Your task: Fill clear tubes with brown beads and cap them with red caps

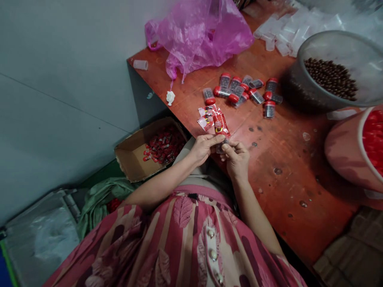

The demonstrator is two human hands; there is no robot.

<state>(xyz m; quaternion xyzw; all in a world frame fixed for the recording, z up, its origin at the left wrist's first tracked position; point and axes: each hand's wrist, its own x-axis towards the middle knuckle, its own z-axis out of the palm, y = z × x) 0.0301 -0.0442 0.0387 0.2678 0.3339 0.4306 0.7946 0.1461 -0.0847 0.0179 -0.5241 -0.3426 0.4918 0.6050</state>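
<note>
Red printed sachet (222,125) and a small clear vial (222,148) sit pinched between your left hand (205,147) and right hand (237,159) at the table (284,167) edge. You seem to be sleeving the vial, so keep the sachet mouth open. Beyond are capped vials (245,91), a grey bowl (302,52) of dark pellets, a pink tub (344,147) of red caps and a cardboard box (131,149) of red packs.

Head-worn camera looks steeply down, close over the table (287,191).

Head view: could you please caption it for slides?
Left hand and right hand pinch a red printed sachet over a reddish-brown wooden table.
</note>
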